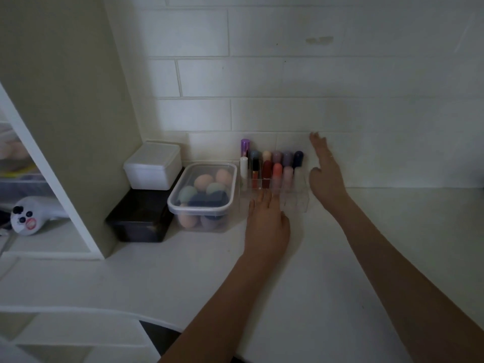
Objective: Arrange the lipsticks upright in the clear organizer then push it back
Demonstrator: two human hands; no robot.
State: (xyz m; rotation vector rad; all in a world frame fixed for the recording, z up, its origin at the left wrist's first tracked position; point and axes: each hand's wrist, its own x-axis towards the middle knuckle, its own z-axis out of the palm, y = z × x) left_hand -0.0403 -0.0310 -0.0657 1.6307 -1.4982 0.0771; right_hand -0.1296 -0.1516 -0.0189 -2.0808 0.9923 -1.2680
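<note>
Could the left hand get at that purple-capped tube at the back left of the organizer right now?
Probably yes. The left hand rests at the clear organizer's front, and the purple-capped tube stands taller than the lipsticks before it, so reaching over looks open.

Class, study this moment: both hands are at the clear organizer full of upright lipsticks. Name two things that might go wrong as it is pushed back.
1. The left hand presses only the front left of the clear organizer, so it may twist into the sponge container.
2. The lipsticks stand tall and close together; a sudden stop at the tiled wall might topple some.
</note>
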